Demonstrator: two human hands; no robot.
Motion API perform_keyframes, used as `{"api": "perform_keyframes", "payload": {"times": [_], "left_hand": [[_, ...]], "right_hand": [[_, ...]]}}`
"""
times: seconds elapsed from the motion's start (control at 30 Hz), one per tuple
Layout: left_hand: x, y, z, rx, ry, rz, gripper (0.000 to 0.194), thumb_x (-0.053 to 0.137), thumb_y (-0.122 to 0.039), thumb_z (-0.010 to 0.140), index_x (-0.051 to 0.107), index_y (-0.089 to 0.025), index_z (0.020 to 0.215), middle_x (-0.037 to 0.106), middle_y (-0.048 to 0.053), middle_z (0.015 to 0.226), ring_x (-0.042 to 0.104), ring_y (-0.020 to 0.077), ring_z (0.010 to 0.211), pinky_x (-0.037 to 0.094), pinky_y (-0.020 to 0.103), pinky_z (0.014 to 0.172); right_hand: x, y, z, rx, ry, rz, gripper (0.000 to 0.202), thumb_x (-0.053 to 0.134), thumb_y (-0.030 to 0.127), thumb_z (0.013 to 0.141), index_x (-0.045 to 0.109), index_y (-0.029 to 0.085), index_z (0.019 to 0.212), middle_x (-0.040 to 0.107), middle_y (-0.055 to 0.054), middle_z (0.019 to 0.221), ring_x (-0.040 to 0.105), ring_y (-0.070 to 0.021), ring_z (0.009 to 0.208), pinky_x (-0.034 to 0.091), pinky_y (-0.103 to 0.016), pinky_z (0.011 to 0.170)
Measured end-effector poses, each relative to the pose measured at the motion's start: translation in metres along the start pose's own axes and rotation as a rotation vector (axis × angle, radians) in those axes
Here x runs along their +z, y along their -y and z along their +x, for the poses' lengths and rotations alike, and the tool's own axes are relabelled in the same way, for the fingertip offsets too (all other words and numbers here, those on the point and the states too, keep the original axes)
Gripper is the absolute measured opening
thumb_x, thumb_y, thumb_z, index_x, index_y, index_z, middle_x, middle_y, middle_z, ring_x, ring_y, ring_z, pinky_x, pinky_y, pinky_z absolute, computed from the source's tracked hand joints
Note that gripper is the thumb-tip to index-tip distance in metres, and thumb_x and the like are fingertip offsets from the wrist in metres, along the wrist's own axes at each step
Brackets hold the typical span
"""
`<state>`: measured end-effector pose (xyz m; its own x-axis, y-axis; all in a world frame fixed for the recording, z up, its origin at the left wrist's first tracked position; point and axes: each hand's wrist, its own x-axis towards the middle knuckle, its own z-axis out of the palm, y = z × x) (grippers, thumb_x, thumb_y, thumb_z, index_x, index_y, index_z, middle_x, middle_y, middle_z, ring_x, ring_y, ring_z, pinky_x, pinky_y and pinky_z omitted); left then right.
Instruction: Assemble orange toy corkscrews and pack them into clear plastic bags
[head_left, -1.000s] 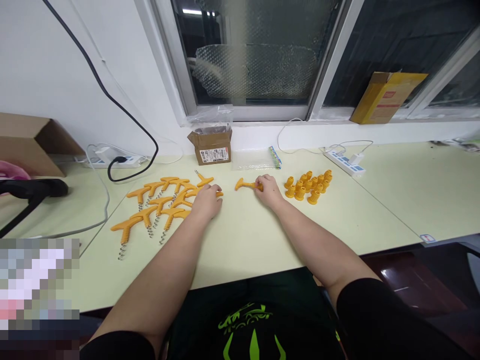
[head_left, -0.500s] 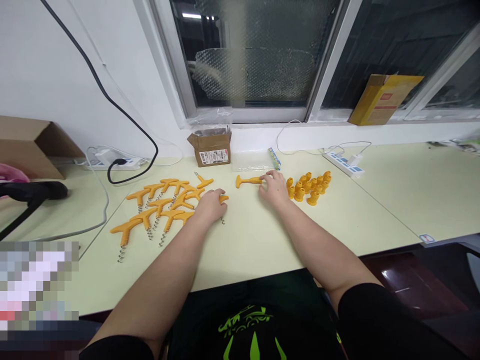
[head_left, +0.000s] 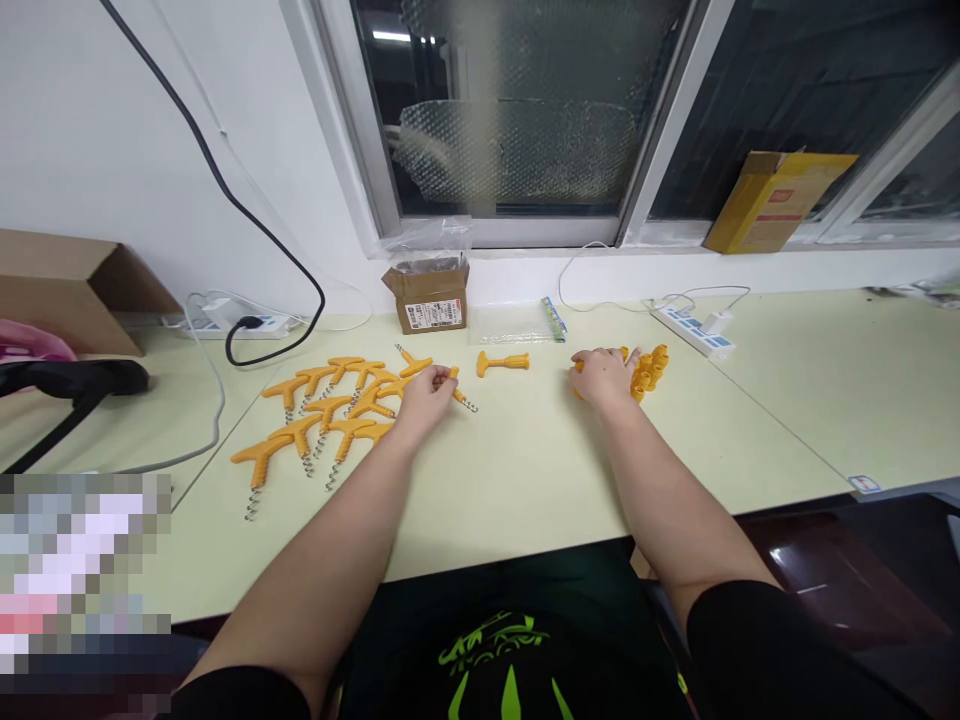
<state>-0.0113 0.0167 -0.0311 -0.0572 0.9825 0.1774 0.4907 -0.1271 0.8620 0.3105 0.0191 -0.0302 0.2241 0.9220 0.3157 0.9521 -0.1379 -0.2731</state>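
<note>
My left hand (head_left: pixel 426 396) is closed on a yellow-handled corkscrew (head_left: pixel 460 396), its metal spiral pointing right and towards me. Several more corkscrews (head_left: pixel 300 432) with T-shaped yellow handles and bare spirals lie left of and behind that hand. Over on the right, my right hand (head_left: pixel 604 380) is on a cluster of yellow plastic sleeves (head_left: pixel 649 372). Its fingers look bent round a sleeve at the cluster's left side, mostly hidden under the hand. Between my hands, farther back, lies a corkscrew with a sleeve over its spiral (head_left: pixel 504 363).
A small open cardboard box (head_left: pixel 431 298) and a clear plastic bag (head_left: pixel 510 322) are at the wall. Power strips stand at left (head_left: pixel 259 326) and right (head_left: pixel 691 330), with cables. A black cable (head_left: pixel 281 250) hangs down at the left, near a large carton (head_left: pixel 67 285).
My right hand has left the sleeved corkscrew and moved right onto the sleeves. My left hand has raised a corkscrew and turned its spiral to the right.
</note>
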Motion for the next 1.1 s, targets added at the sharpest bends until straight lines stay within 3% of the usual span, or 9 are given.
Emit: {"api": "perform_keyframes", "payload": {"times": [0.13,0.2,0.27,0.37,0.47,0.53,0.73,0.93,1.1], "left_hand": [[0.007,-0.004,-0.001,-0.167,0.048,-0.418,0.024,0.067,-0.035,0.082,0.056,-0.020,0.098,0.064,0.001,0.083,0.070,0.0180,0.072,0.062,0.038,0.073],[0.009,-0.008,-0.003,-0.199,0.048,-0.503,0.026,0.067,-0.034,0.082,0.052,-0.020,0.098,0.062,-0.001,0.079,0.068,0.0160,0.066,0.061,0.036,0.068],[0.011,-0.011,-0.005,-0.194,0.028,-0.540,0.029,0.067,-0.033,0.081,0.048,-0.021,0.098,0.062,-0.002,0.082,0.066,0.0136,0.061,0.059,0.031,0.061],[0.013,-0.012,-0.007,-0.179,0.016,-0.589,0.034,0.068,-0.033,0.080,0.042,-0.023,0.099,0.063,-0.003,0.084,0.062,0.0108,0.055,0.051,0.025,0.052],[0.016,-0.008,-0.006,-0.180,0.037,-0.625,0.035,0.067,-0.033,0.080,0.038,-0.025,0.098,0.060,-0.006,0.076,0.058,0.0095,0.050,0.042,0.021,0.047],[0.018,-0.006,-0.005,-0.176,0.052,-0.637,0.034,0.067,-0.033,0.080,0.038,-0.025,0.097,0.059,-0.007,0.073,0.055,0.0088,0.050,0.039,0.020,0.047],[0.018,-0.007,-0.006,-0.167,0.054,-0.630,0.037,0.068,-0.034,0.079,0.037,-0.025,0.097,0.063,-0.006,0.079,0.054,0.0077,0.049,0.039,0.020,0.048],[0.019,-0.010,-0.009,-0.163,0.079,-0.622,0.038,0.068,-0.035,0.079,0.036,-0.026,0.098,0.064,-0.007,0.075,0.052,0.0079,0.048,0.038,0.021,0.049],[0.021,-0.015,-0.016,-0.162,0.170,-0.633,0.039,0.069,-0.037,0.081,0.036,-0.026,0.099,0.058,-0.009,0.062,0.052,0.0099,0.048,0.039,0.022,0.051]], "right_hand": [[-0.002,0.005,0.000,-0.103,-0.077,0.083,0.025,0.054,0.015,0.085,0.077,0.022,0.093,0.071,-0.010,0.095,0.058,-0.0332,0.112,0.002,-0.073,0.118],[-0.003,0.012,-0.001,-0.231,-0.153,0.251,0.021,0.056,0.017,0.084,0.074,0.022,0.093,0.068,-0.009,0.094,0.060,-0.0301,0.106,0.018,-0.069,0.119],[-0.004,0.021,-0.006,-0.378,-0.190,0.488,0.017,0.058,0.020,0.084,0.070,0.021,0.096,0.065,-0.008,0.096,0.062,-0.0266,0.101,0.041,-0.057,0.111],[-0.002,0.038,-0.018,-0.502,-0.094,0.795,0.018,0.061,0.026,0.084,0.065,0.022,0.101,0.061,-0.006,0.097,0.063,-0.0210,0.091,0.056,-0.039,0.088],[0.002,0.052,-0.031,-0.468,0.082,0.946,0.027,0.064,0.030,0.085,0.058,0.022,0.111,0.062,-0.004,0.099,0.063,-0.0168,0.082,0.055,-0.032,0.076],[0.002,0.056,-0.035,-0.420,0.139,0.997,0.030,0.065,0.033,0.087,0.055,0.023,0.113,0.065,-0.004,0.101,0.063,-0.0160,0.080,0.054,-0.032,0.076],[0.003,0.056,-0.035,-0.369,0.205,1.129,0.025,0.070,0.041,0.087,0.061,0.021,0.099,0.071,-0.008,0.107,0.065,-0.0207,0.099,0.051,-0.037,0.092],[0.012,0.057,-0.033,-0.429,0.289,1.164,0.025,0.072,0.033,0.082,0.068,0.020,0.103,0.066,-0.007,0.106,0.063,-0.0195,0.091,0.050,-0.035,0.085],[0.020,0.061,-0.034,-0.487,0.310,1.195,0.022,0.071,0.029,0.080,0.071,0.020,0.101,0.063,-0.008,0.108,0.061,-0.0218,0.098,0.049,-0.037,0.087]]}}
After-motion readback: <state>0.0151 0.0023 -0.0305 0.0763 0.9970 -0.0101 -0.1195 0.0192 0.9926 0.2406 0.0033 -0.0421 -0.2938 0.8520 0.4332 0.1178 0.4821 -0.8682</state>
